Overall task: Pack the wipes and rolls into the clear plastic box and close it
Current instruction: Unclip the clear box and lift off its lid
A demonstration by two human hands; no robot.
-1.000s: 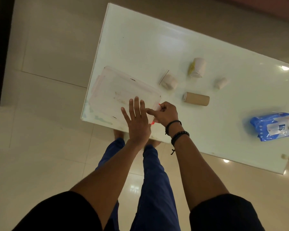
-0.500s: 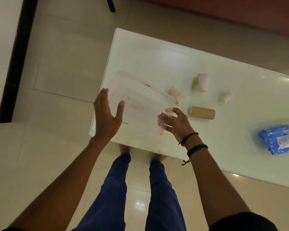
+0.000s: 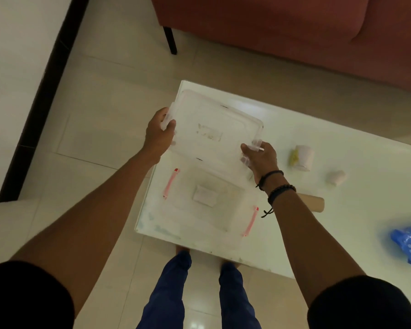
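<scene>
Both hands grip a clear, flat, rounded-rectangle lid [image 3: 214,131] mid-frame: left hand [image 3: 158,136] and right hand [image 3: 261,157] closed on opposite ends. Open clear box [image 3: 207,200] with pink clips sits below; rolls and blue wipes [image 3: 409,248] lie right.

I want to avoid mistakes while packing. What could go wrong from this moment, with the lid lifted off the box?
1. The clear box sits at the table's near corner; a push while packing might slide it off.
2. The left hand and right hand hold the lid only at its ends, so it might slip.
3. The brown roll lies close behind the right forearm and could be knocked and roll away.
</scene>
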